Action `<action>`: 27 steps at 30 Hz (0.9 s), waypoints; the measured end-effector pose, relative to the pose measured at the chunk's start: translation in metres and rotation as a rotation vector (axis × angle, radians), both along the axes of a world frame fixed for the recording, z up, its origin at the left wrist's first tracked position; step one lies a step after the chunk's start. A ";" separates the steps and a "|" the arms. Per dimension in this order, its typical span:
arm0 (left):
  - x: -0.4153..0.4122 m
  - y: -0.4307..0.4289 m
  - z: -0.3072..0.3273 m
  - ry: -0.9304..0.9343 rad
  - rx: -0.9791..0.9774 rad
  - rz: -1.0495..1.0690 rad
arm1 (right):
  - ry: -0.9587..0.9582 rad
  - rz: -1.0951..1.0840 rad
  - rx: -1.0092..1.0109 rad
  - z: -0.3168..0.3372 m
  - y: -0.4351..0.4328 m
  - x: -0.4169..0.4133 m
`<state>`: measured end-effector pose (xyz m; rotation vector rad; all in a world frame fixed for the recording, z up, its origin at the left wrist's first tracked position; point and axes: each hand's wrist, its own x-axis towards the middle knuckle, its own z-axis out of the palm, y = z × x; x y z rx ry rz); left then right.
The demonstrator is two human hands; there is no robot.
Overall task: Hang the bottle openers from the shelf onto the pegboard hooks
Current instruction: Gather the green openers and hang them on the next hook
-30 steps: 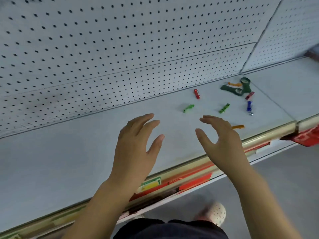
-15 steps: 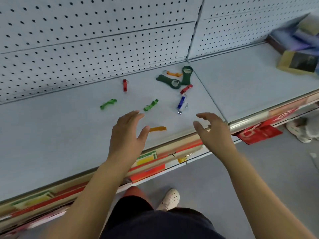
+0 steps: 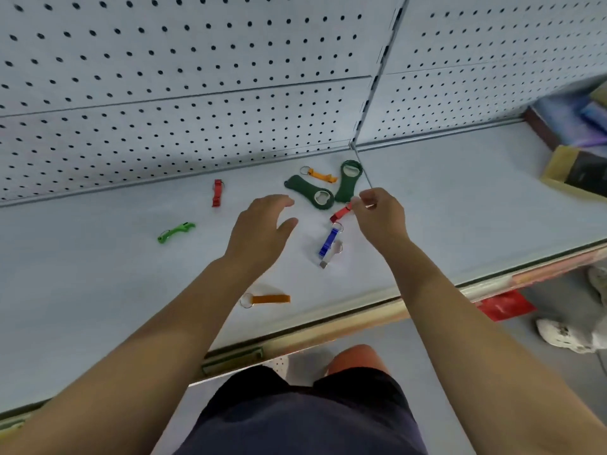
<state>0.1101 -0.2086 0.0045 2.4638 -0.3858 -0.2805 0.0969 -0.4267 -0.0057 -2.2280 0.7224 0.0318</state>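
Pale grey store shelf (image 3: pixel 98 290), pegboard back wall (image 3: pixel 197 93) behind it; no hooks show on the visible stretch of board. Bottle openers lie loose on the shelf, none hung.

Right hand (image 3: pixel 381 215): fingers curled, thumb and forefinger pinched together at the ring end of a red keychain opener (image 3: pixel 340 213). The opener slants down to the left of the fingertips; whether it is lifted off the shelf or resting on it cannot be told.

Left hand (image 3: pixel 259 231): fingers loosely spread and slightly bent, palm down, above the shelf, holding nothing. It sits just left of the cluster and hides the shelf beneath it.

Openers at the back near the panel seam:
- two dark green paddle-shaped openers (image 3: pixel 308 192), (image 3: pixel 348 182), angled toward each other
- orange keychain opener (image 3: pixel 320 175) between their upper ends

Elsewhere:
- blue keychain opener (image 3: pixel 329 242) just below the red one, with a silver opener (image 3: pixel 330 257) touching or overlapping its lower end
- second red opener (image 3: pixel 217 193) lying apart to the left, near the back wall
- bright green opener (image 3: pixel 175 232) farther left
- another orange opener (image 3: pixel 267 299) with a ring, near the shelf's front edge, partly under the left forearm

Boxed goods (image 3: pixel 578 172) at the shelf's far right. Dark shorts (image 3: pixel 295 415) and a bare knee at the bottom of the view, white shoe (image 3: pixel 565 334) on the floor to the right.
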 end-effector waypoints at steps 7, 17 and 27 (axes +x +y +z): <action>0.053 -0.055 -0.017 -0.079 0.233 -0.059 | 0.086 0.175 -0.278 -0.022 -0.021 0.059; 0.045 -0.090 -0.028 -0.031 0.429 0.102 | 0.116 0.423 -0.091 -0.031 -0.075 0.087; 0.011 -0.105 -0.016 0.130 0.247 0.496 | 0.022 0.522 0.145 -0.028 -0.099 0.083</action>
